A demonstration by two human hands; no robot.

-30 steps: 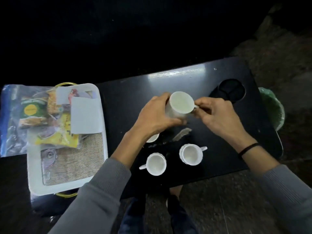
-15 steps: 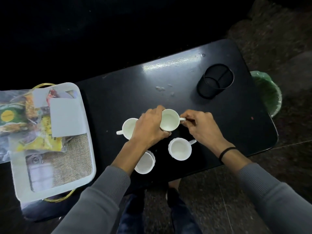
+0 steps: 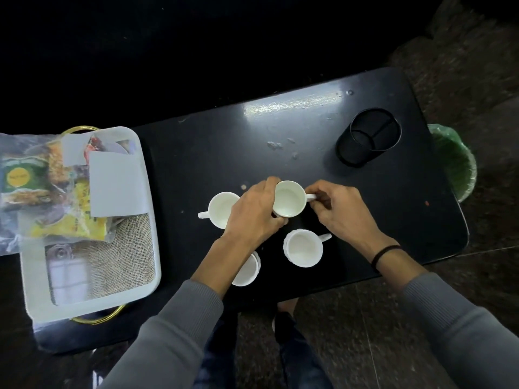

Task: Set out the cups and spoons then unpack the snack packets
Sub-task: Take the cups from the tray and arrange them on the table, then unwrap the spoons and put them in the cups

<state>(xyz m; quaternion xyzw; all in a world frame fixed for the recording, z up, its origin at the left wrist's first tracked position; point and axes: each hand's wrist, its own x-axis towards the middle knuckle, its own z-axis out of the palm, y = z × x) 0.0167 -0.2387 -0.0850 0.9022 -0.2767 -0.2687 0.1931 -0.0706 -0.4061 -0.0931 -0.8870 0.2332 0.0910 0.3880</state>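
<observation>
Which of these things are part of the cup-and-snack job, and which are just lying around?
Part of the job:
held cup, in both hands
three other cups
snack packets

Lying about:
black mesh holder
white tray
green bin
crumbs

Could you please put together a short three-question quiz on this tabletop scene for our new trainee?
1. How many white cups show on the black table?
2. True or false: the snack packets have already been laid out beside the cups.
3. Which hand pinches the handle of the held cup: A) left hand, B) right hand?

Key
1. Four: the held cup, the far-left cup, the near-right cup and the near-left cup, which is partly hidden under the left forearm.
2. False: they are still in the clear bag lying over the white tray.
3. B; the left hand wraps the cup's body.
</observation>
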